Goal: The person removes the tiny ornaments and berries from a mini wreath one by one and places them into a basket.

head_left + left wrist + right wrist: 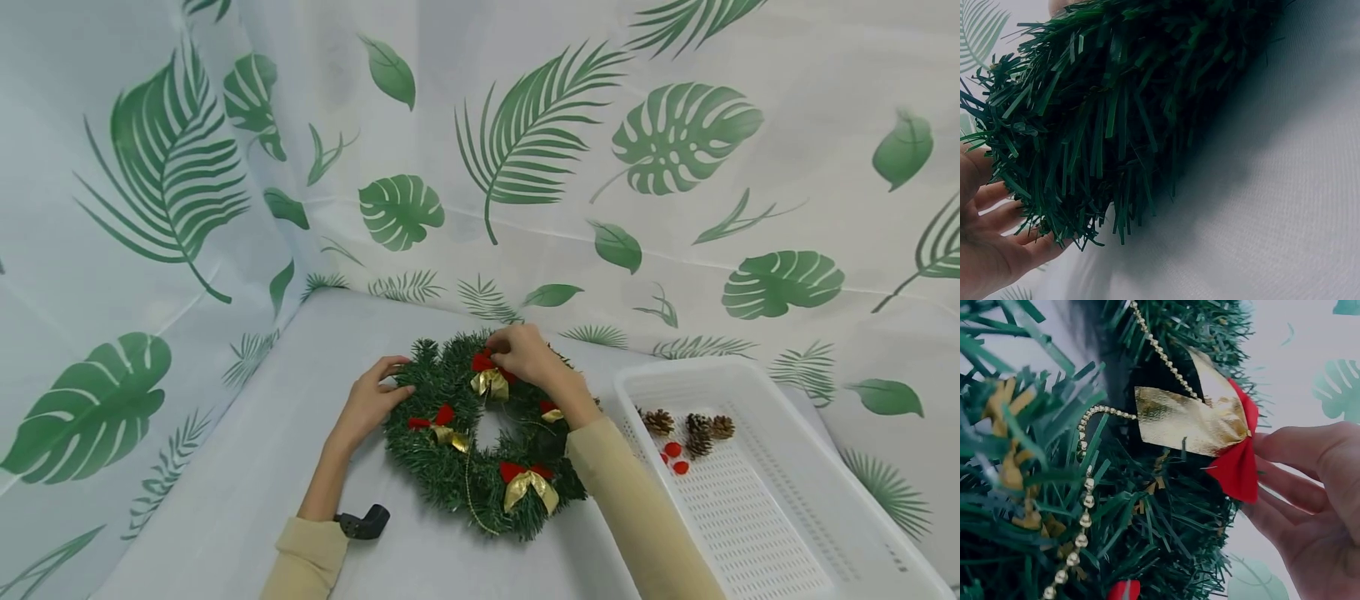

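Note:
A green tinsel wreath (431, 454) lies on the white table, with red-and-gold bows and a gold bead string (1085, 519) on it. My left hand (369, 404) holds its left edge, thumb on top. In the left wrist view, the fingers (1004, 219) of that hand reach around the outer needles. At the wreath's far side, my right hand (522, 354) pinches the top bow (491, 382) near its red loops. The right wrist view shows thumb and fingers at the knot of this bow (1185, 422), its gold tails pointing toward the wreath's centre hole.
A white perforated basket (787, 433) stands to the right, holding several pine cones (699, 433) and a few red balls (672, 449). A black device (366, 522) sits at my left wrist. Leaf-printed curtains (525, 250) hang behind and to the left.

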